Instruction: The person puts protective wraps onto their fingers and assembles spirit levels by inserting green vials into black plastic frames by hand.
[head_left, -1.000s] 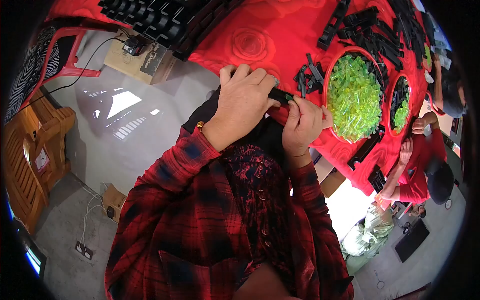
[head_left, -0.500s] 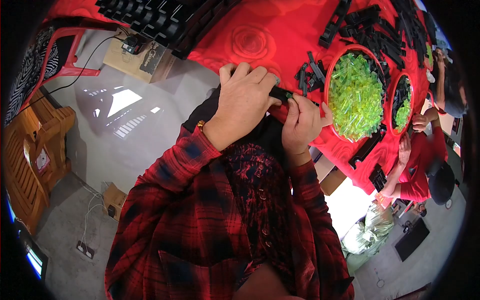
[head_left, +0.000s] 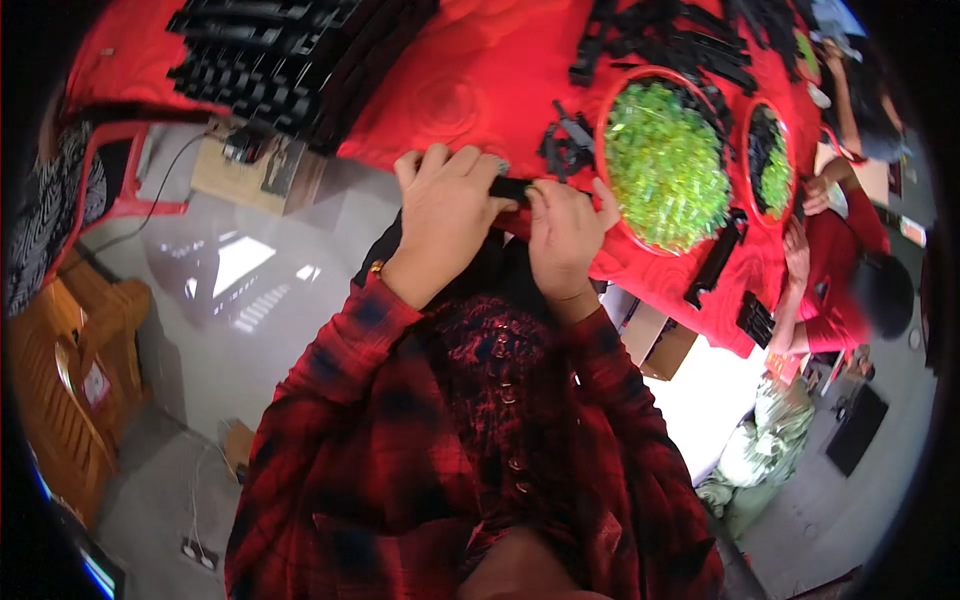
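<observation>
My left hand (head_left: 442, 215) is closed round a black plastic piece (head_left: 511, 189), its fingers bent over the near edge of the red-covered table. At the other end of this piece, the thumb and forefinger of my right hand (head_left: 568, 235) pinch it. The piece lies level between both hands, partly covered by fingers. Right of my hands stands a red-rimmed basket heaped with small yellow-green clear pieces (head_left: 668, 170). Small black parts (head_left: 567, 142) lie just left of the basket.
Black racks (head_left: 270, 60) are stacked at the table's far left. More black parts (head_left: 690, 40) lie behind the basket. A second basket (head_left: 768, 165) stands at right, near a co-worker in red (head_left: 845, 250). A cardboard box (head_left: 245, 175) sits on the floor.
The whole view has shifted, so my hands, the table and the baskets appear further left. Both hands keep their hold on the black piece; the green bit seen at its end earlier no longer shows.
</observation>
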